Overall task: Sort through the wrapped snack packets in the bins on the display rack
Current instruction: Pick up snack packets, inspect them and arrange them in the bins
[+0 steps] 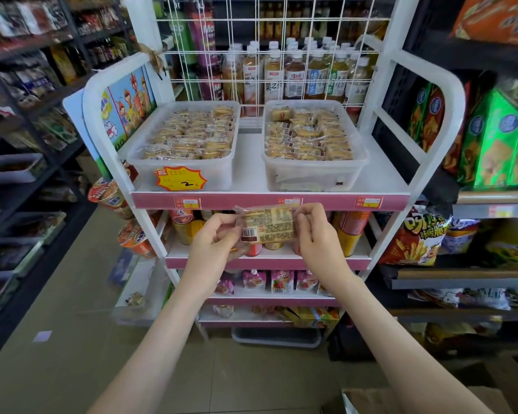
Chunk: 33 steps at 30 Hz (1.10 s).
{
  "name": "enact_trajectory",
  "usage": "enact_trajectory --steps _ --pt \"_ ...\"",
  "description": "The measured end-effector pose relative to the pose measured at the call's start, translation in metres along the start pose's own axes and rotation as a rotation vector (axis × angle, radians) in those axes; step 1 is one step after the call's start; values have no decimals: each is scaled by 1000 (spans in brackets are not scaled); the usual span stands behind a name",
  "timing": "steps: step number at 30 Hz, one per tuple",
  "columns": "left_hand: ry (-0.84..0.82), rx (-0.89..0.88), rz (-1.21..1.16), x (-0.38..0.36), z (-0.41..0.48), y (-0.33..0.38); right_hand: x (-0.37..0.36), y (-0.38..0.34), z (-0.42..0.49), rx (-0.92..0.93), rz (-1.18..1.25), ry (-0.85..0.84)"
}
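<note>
Ahead: white rack [251, 162], two bins [222, 171] [311, 174] atop; shop shelving [27, 46] both sides.

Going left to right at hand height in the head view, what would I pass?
Instant noodle cups → left hand → snack packet → right hand → orange chip bag.

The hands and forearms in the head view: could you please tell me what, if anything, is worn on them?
Nothing shows: the left hand and right hand are ungloved, with no ring, watch or bracelet visible, and both forearms are bare of sleeves down to the frame's lower edge.
</note>
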<state>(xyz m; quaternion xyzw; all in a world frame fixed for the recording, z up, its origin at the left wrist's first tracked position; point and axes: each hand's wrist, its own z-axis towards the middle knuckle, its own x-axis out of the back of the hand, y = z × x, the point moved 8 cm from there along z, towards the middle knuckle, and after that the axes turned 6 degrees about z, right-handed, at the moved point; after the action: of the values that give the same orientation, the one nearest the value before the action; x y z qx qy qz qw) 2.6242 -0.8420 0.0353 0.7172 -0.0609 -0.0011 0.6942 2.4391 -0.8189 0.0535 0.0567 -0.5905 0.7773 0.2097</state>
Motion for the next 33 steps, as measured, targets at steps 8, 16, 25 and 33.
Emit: enact_trajectory --steps 8,16,25,33 --pt "15 23 -69 -6 5 10 14 -7 4 66 -65 52" --pt "112 -40 -75 5 25 47 72 -22 32 168 -70 146" --pt "224 -278 402 -44 71 153 74 -102 85 535 -405 106" --pt "291 -476 637 -71 128 217 42 -105 180 415 -427 -68"
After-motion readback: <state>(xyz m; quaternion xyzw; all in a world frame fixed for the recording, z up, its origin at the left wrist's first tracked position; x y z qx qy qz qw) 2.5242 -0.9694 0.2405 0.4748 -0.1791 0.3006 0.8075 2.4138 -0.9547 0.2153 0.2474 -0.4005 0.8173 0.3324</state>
